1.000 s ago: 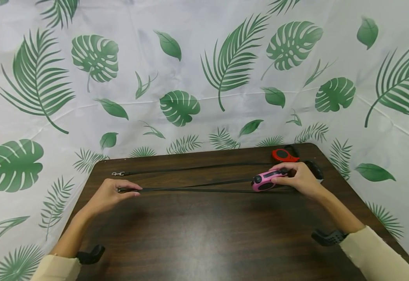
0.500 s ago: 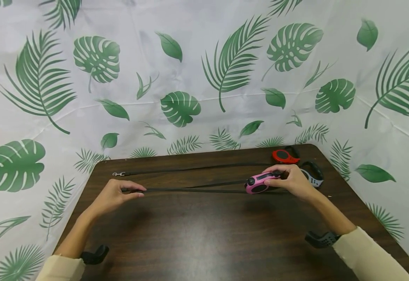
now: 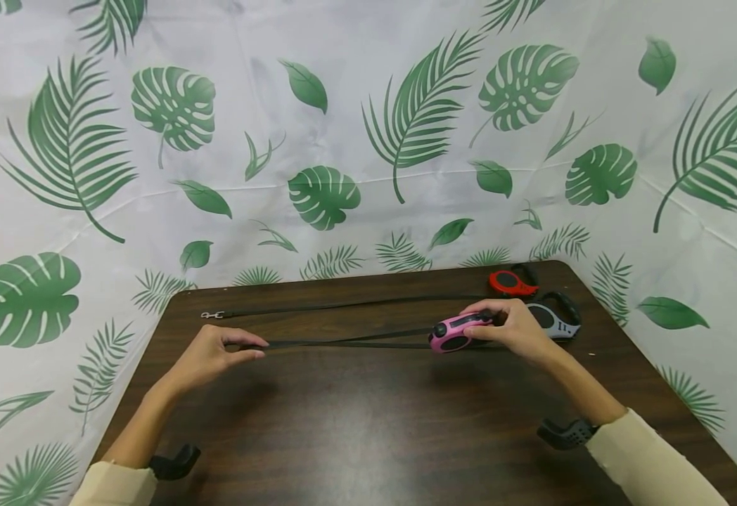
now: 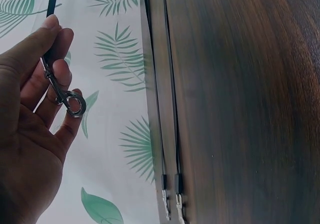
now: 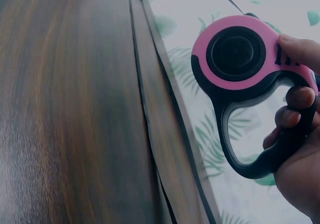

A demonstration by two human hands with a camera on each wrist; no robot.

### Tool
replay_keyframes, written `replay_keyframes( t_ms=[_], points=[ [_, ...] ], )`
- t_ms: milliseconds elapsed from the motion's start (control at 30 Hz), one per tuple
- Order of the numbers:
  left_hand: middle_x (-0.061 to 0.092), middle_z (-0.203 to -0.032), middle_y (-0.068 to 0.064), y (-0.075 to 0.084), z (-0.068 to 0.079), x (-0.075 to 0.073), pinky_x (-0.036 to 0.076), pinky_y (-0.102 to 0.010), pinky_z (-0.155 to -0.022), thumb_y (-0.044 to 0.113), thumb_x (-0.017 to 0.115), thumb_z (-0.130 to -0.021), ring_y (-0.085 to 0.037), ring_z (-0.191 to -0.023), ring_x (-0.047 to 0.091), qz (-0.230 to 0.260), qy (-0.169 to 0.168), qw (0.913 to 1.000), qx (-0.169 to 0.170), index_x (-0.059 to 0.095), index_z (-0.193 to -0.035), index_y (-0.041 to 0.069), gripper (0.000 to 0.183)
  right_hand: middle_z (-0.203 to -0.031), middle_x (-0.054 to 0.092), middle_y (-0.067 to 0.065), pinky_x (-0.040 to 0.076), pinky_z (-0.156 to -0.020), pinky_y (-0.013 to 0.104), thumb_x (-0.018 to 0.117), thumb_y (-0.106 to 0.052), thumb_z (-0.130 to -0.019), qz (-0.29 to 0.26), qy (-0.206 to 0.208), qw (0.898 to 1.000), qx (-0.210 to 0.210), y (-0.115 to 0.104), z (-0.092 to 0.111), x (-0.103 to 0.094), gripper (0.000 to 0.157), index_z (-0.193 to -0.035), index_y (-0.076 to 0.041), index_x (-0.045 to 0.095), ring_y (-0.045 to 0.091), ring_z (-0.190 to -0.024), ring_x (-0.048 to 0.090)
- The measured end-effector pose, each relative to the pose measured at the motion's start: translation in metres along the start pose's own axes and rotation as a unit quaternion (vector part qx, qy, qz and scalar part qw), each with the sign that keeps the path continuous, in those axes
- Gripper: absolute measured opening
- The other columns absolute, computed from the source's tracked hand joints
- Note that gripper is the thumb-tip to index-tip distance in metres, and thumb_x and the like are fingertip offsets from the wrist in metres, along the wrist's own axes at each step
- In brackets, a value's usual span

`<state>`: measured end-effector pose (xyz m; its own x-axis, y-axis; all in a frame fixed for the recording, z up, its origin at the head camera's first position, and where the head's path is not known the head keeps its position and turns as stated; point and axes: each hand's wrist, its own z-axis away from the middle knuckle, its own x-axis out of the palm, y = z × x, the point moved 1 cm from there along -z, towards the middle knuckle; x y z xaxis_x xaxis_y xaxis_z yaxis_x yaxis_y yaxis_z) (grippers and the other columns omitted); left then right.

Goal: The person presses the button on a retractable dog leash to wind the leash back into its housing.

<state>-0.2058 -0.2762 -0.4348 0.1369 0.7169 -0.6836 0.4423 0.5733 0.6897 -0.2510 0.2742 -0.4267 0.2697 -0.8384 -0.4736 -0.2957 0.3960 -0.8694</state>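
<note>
My right hand (image 3: 514,329) grips the black handle of a pink retractable leash (image 5: 235,53), fingers curled through its loop. The pink casing is held above the table, as the right wrist view shows. From it a black strap runs left to my left hand (image 3: 213,351). Thumb and forefinger of that hand pinch the strap near its end in the left wrist view, and a metal clip (image 4: 67,98) hangs across the other fingers. Behind my right hand lies a grey-and-white retractable leash (image 3: 552,323), partly covered in the head view. Farther back lies a red retractable leash (image 3: 509,282).
Two more black straps stretch leftward along the brown table (image 3: 356,422), each ending in a metal clip (image 4: 166,204) near the left side. A leaf-patterned white curtain (image 3: 343,140) hangs behind the table and at both sides.
My right hand has moved left with the pink leash, showing more of the grey-and-white one. My left hand has shifted slightly right, and the hands are closer together.
</note>
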Motion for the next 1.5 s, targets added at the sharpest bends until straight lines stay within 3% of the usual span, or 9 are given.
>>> replay_keyframes(
  t_ms=[367,667,900,1100,1367,1500],
  points=[
    [0.081,-0.1,0.007,0.004,-0.008,0.008,0.058,-0.026,-0.079,0.018,0.084,-0.092,-0.007,-0.092,0.075,0.007,-0.01,0.9999,0.006,0.084,-0.105,0.021,0.014,-0.109,0.076,0.01,0.055,-0.068,0.031,0.082,-0.019,-0.093,-0.017,-0.015,1.0,-0.007,0.0,-0.005,0.015,0.028,-0.119,-0.01,0.078,0.024,-0.084,0.065],
    [0.081,-0.099,0.005,0.009,-0.014,0.015,0.06,-0.03,-0.079,0.014,0.084,-0.092,-0.009,-0.092,0.076,0.022,-0.013,0.9992,0.031,0.084,-0.105,0.018,0.014,-0.113,0.075,0.011,0.059,-0.072,0.035,0.083,-0.017,-0.092,-0.049,-0.03,0.998,-0.01,-0.003,-0.009,0.026,0.027,-0.119,-0.012,0.078,0.026,-0.087,0.067],
    [0.082,-0.1,-0.005,0.012,-0.017,0.022,0.059,-0.031,-0.079,0.013,0.084,-0.092,-0.008,-0.091,0.075,0.023,-0.017,0.9989,0.037,0.084,-0.105,0.016,0.013,-0.113,0.075,0.012,0.059,-0.073,0.033,0.082,-0.017,-0.093,-0.052,-0.035,0.998,-0.018,-0.003,-0.012,0.034,0.027,-0.119,-0.011,0.078,0.029,-0.089,0.067],
    [0.082,-0.099,0.001,0.015,-0.02,0.028,0.059,-0.029,-0.077,0.013,0.084,-0.091,-0.007,-0.09,0.075,0.023,-0.016,0.9987,0.043,0.084,-0.104,0.019,0.014,-0.114,0.075,0.013,0.06,-0.075,0.033,0.081,-0.016,-0.094,-0.064,-0.041,0.997,-0.033,-0.007,-0.016,0.041,0.027,-0.12,-0.01,0.078,0.03,-0.091,0.067],
    [0.082,-0.098,-0.002,0.02,-0.025,0.034,0.055,-0.027,-0.073,0.013,0.084,-0.091,-0.007,-0.086,0.074,0.031,-0.022,0.9979,0.052,0.084,-0.105,0.009,0.014,-0.11,0.076,0.011,0.058,-0.073,0.032,0.083,-0.018,-0.093,-0.074,-0.037,0.996,-0.022,-0.008,-0.018,0.054,0.027,-0.118,-0.01,0.078,0.027,-0.09,0.066],
    [0.082,-0.098,-0.001,0.024,-0.027,0.037,0.056,-0.027,-0.075,0.014,0.084,-0.092,-0.007,-0.088,0.075,0.038,-0.024,0.9978,0.048,0.084,-0.105,0.012,0.014,-0.11,0.076,0.012,0.059,-0.074,0.033,0.084,-0.017,-0.092,-0.082,-0.041,0.995,-0.025,-0.01,-0.019,0.059,0.027,-0.117,-0.01,0.078,0.028,-0.09,0.067]
  ],
)
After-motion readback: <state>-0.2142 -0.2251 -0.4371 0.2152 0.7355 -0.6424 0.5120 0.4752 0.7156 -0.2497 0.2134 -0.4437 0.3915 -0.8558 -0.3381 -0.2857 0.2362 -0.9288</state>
